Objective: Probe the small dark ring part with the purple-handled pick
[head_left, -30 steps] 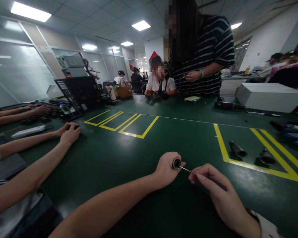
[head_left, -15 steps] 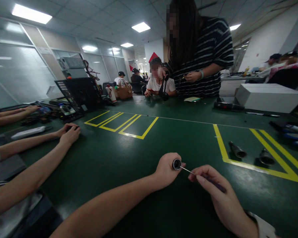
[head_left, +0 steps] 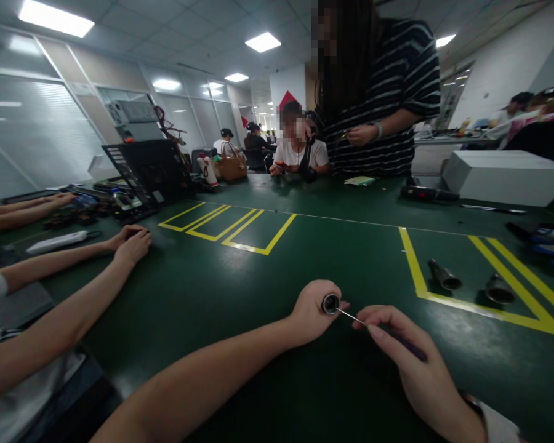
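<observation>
My left hand point(head_left: 311, 311) is closed round a small black cylindrical part point(head_left: 330, 303), its round open end facing my right hand. My right hand point(head_left: 399, 344) pinches a thin screwdriver point(head_left: 378, 329) with a dark handle, and the metal tip reaches into the open end of the part. Both hands rest low over the green table point(head_left: 258, 277) near its front edge.
Two dark cylindrical parts point(head_left: 444, 275) point(head_left: 497, 289) lie inside yellow floor-tape lines at the right. A neighbour's arms and hands point(head_left: 129, 243) lie on the table to the left, beside a white tool point(head_left: 58, 242). A person in a striped shirt point(head_left: 378, 98) stands across the table; a white box point(head_left: 503, 175) sits far right.
My hands keep the same hold on the part and screwdriver. The view has tilted slightly; the seated person across the table has raised a dark object.
</observation>
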### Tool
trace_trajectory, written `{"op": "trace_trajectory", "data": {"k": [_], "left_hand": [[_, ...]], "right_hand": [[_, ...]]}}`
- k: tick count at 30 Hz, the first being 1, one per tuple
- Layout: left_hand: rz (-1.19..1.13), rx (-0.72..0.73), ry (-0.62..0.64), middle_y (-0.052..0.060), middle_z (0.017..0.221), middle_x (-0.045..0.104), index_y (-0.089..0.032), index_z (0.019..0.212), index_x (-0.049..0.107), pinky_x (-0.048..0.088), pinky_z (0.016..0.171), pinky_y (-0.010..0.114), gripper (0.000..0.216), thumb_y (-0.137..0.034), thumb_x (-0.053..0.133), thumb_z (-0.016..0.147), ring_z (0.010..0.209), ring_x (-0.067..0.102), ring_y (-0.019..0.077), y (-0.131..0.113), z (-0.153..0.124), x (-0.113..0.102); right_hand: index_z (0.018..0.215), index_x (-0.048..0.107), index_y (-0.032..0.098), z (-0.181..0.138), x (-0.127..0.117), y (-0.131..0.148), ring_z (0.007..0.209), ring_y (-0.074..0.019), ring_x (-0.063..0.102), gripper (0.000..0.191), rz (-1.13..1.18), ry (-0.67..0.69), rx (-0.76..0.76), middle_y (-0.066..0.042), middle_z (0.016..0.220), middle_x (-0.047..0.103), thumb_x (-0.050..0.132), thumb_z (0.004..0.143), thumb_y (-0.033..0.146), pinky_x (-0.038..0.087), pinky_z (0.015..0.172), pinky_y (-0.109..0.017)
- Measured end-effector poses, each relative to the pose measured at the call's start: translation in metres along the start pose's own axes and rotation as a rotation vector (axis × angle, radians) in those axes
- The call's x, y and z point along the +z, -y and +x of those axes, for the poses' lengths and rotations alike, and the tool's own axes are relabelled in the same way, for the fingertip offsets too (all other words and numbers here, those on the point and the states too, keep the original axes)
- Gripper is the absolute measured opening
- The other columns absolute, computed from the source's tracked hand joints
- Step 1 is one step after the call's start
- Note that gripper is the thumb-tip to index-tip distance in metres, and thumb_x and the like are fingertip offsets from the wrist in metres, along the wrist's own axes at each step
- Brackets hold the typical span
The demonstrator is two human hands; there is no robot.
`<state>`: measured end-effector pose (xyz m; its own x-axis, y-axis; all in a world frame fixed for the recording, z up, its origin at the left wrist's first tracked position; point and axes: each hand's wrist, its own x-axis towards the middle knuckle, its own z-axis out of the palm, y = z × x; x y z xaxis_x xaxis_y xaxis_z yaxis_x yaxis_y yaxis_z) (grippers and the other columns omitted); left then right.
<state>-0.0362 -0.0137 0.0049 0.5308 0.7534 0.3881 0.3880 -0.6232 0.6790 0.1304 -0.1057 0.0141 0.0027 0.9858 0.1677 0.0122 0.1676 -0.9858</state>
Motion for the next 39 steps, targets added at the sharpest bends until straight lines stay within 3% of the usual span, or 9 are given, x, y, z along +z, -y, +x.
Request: {"op": "trace_trajectory", "data": {"k": [8, 17, 26, 34, 39], "left_hand": [[-0.07, 0.023, -0.011, -0.002, 0.065, 0.052, -0.016, 0.064, 0.049, 0.04, 0.061, 0.024, 0.022, -0.029, 0.062, 0.077, 0.058, 0.045, 0.0099, 0.0009, -0.0004, 0.0014], [0.144, -0.007, -0.029, -0.001, 0.066, 0.054, -0.018, 0.065, 0.052, 0.039, 0.069, 0.028, 0.018, -0.026, 0.058, 0.081, 0.064, 0.048, 0.0134, 0.0011, -0.0016, 0.002], [0.007, 0.029, -0.068, -0.002, 0.065, 0.051, -0.018, 0.062, 0.047, 0.038, 0.064, 0.025, 0.025, -0.031, 0.058, 0.081, 0.061, 0.047, 0.0118, -0.0007, -0.0019, 0.0011], [0.139, 0.015, -0.078, -0.002, 0.065, 0.052, -0.018, 0.065, 0.049, 0.038, 0.067, 0.027, 0.019, -0.023, 0.057, 0.081, 0.063, 0.048, 0.0127, -0.002, -0.0024, 0.0007], [0.119, 0.033, -0.097, -0.002, 0.065, 0.052, -0.017, 0.064, 0.049, 0.038, 0.067, 0.026, 0.02, -0.023, 0.058, 0.08, 0.063, 0.049, 0.012, -0.0004, -0.0033, 0.0016]], "right_hand": [[0.075, 0.068, 0.024, 0.004, 0.0015, 0.0016, 0.089, -0.0241, 0.06, 0.016, 0.208, -0.033, 0.132, -0.004, 0.083, 0.068, 0.061, 0.079, 0.038, 0.046, 0.081, -0.038], [0.079, 0.066, 0.024, -0.003, 0.0014, -0.0044, 0.091, -0.0254, 0.059, 0.016, -0.038, 0.008, 0.012, -0.005, 0.089, 0.067, 0.059, 0.083, 0.038, 0.045, 0.078, -0.038], [0.077, 0.069, 0.024, 0.0047, 0.0025, 0.0021, 0.091, -0.0233, 0.059, 0.015, 0.245, 0.003, 0.156, -0.002, 0.085, 0.067, 0.062, 0.079, 0.037, 0.042, 0.086, -0.038], [0.082, 0.067, 0.026, -0.0026, -0.001, -0.0073, 0.093, -0.0237, 0.057, 0.016, 0.07, 0.022, 0.095, -0.002, 0.092, 0.066, 0.059, 0.083, 0.04, 0.04, 0.083, -0.038], [0.077, 0.068, 0.025, 0.0005, -0.0003, -0.0022, 0.091, -0.0231, 0.058, 0.015, 0.148, 0.018, 0.127, -0.002, 0.087, 0.067, 0.061, 0.081, 0.038, 0.04, 0.083, -0.037]]}}
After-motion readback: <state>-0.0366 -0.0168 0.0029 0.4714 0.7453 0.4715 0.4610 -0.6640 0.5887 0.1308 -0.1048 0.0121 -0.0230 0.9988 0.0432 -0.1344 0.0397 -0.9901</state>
